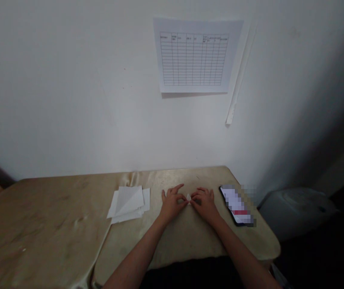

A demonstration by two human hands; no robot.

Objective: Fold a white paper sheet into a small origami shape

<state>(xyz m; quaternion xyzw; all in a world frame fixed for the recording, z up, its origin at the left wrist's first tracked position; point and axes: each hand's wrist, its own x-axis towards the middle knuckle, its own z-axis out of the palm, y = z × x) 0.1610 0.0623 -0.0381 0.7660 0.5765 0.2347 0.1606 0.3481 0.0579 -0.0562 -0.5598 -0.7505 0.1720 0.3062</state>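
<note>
Between my two hands is a small folded piece of white paper [189, 197], its tip pointing away from me. My left hand [172, 201] pinches its left side between thumb and index finger, the other fingers spread out. On the right side, my right hand [203, 202] grips it the same way, thumb and index finger together. Both hands rest low over the tan covered table [187, 237]. The paper's lower part is partly hidden by the fingertips.
Several loose white paper sheets [130, 202] lie in a pile left of my hands. A phone [236, 204] with a lit, blurred screen lies to the right. A printed table sheet [194, 58] and a white cable cover [241, 76] are on the wall. A pale bag [295, 210] stands beyond the table's right edge.
</note>
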